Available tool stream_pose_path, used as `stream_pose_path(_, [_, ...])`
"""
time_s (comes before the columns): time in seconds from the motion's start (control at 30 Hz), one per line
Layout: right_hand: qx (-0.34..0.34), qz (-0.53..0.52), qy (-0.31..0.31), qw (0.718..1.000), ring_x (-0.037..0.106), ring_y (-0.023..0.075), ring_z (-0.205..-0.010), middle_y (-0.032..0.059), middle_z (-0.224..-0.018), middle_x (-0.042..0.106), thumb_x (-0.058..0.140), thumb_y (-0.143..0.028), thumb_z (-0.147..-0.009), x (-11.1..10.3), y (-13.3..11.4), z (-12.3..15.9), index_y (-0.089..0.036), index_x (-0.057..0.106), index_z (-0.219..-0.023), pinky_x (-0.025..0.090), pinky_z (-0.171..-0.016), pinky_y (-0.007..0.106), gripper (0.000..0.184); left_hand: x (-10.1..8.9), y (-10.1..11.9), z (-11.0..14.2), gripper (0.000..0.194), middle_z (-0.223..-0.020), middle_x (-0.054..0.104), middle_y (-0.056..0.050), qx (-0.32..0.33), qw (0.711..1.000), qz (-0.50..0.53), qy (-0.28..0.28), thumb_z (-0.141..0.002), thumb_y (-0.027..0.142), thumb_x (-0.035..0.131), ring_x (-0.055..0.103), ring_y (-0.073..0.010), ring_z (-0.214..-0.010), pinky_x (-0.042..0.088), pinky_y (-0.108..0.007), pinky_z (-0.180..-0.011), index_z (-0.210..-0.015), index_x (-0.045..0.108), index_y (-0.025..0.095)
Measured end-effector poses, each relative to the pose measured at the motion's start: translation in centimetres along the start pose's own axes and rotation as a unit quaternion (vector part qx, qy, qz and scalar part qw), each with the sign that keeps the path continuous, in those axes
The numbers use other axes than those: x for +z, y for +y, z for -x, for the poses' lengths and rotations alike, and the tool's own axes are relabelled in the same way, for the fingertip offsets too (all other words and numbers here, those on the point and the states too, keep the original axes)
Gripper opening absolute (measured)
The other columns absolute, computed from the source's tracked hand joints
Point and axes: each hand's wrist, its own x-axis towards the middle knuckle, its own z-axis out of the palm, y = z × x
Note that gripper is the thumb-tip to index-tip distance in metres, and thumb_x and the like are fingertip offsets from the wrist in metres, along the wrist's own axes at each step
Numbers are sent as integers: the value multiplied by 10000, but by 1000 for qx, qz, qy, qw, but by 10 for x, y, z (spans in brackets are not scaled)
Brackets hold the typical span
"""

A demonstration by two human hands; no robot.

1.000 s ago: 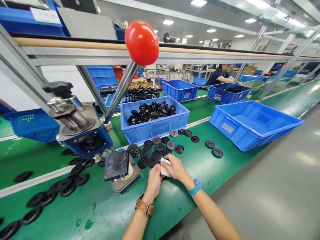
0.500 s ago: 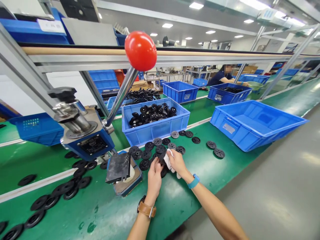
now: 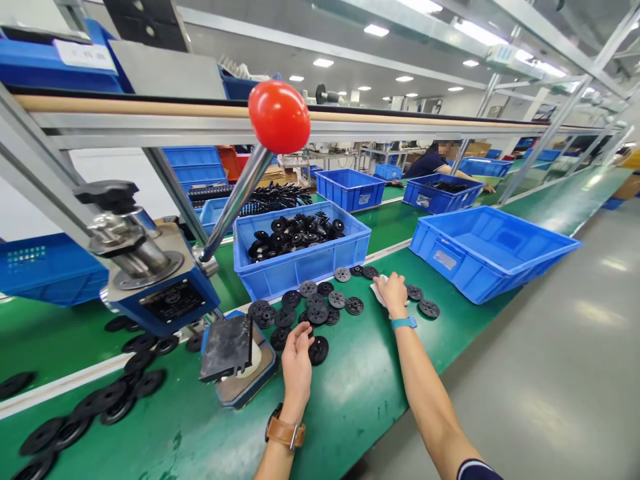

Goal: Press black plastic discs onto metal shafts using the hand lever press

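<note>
My left hand point(image 3: 297, 360) is over the green table with its fingers loosely curled and apart, and I see nothing in it. Right beside its fingertips lies a black plastic disc point(image 3: 319, 351). My right hand point(image 3: 393, 293) presses a white cloth point(image 3: 379, 288) on the table, farther to the right. Between the hands and the parts bin spreads a group of black ribbed discs, among them a grey-black disc point(image 3: 337, 300) and a spoked disc point(image 3: 355, 306). Just right of the cloth are two more discs, the nearer one point(image 3: 429, 309) flat on the table.
A hand press point(image 3: 173, 293) with a red-knobbed lever point(image 3: 279, 117) stands at left. Black rings point(image 3: 113, 395) trail along the table's left. A blue bin point(image 3: 305, 267) holds black parts; another blue bin point(image 3: 445, 267) sits at right. A co-worker point(image 3: 430, 160) is farther back.
My right hand has moved right with the cloth, away from my left hand. My hands were together at a disc; now a disc lies beside my left fingertips. The view has shifted slightly.
</note>
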Motion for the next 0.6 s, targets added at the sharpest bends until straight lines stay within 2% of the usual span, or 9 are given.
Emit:
stream_pose_path(0.07, [37, 24, -7, 999, 662, 271, -1173, 115, -1369, 626, 675, -360, -1010, -1, 7, -8, -173, 617, -1338, 578, -984, 492, 382, 1, 1, 1, 479, -1136, 748, -122, -1, 1000, 5, 0, -868, 617, 693, 721, -275, -1050, 591, -431, -919, -1090, 735, 194])
stream_pose_path(0.17, [58, 28, -24, 998, 664, 267, -1167, 113, -1365, 629, 673, -359, -1012, 1, 12, -12, -175, 622, -1330, 581, -981, 486, 371, 2, 1, 1, 484, -1110, 742, -116, -5, 1000, 12, 3, -850, 623, 706, 713, -258, -1023, 595, -395, -867, -1060, 733, 188])
stream_pose_path(0.3, [31, -22, -44, 998, 668, 265, -1155, 110, -1347, 635, 673, -358, -1013, -1, 12, -5, -171, 619, -1328, 583, -972, 486, 370, 2, 3, 2, 480, -1087, 745, -119, -12, 1000, 16, -5, -850, 613, 714, 722, -244, -977, 594, -368, -820, -1049, 726, 177])
stream_pose_path(0.4, [-33, -97, -79, 992, 697, 239, -1069, 96, -1240, 692, 715, -340, -972, -5, 9, 16, -152, 646, -1261, 587, -931, 440, 352, 4, 5, 3, 496, -1076, 757, -130, -21, 999, 27, -24, -835, 615, 735, 738, -250, -965, 601, -371, -813, -1053, 721, 169])
stream_pose_path(0.47, [-82, -155, -116, 978, 714, 220, -994, 78, -1150, 736, 779, -312, -877, -8, 7, 37, -142, 671, -1205, 582, -892, 379, 385, 7, 8, 5, 519, -1066, 770, -144, -30, 998, 35, -39, -815, 618, 757, 749, -261, -956, 607, -380, -808, -1059, 719, 161])
stream_pose_path(0.53, [-127, -209, -171, 954, 722, 210, -918, 59, -1063, 768, 806, -301, -786, -9, 4, 62, -144, 695, -1161, 580, -822, 325, 421, 11, 10, 8, 550, -1069, 785, -166, -40, 997, 41, -58, -794, 621, 780, 761, -276, -954, 614, -391, -803, -1075, 721, 152])
stream_pose_path(0.6, [-164, -251, -237, 924, 723, 207, -856, 47, -992, 782, 801, -328, -761, -9, 1, 89, -154, 720, -1133, 579, -752, 299, 419, 14, 12, 12, 598, -1091, 794, -183, -59, 993, 52, -92, -774, 629, 798, 770, -291, -962, 619, -406, -815, -1119, 724, 147])
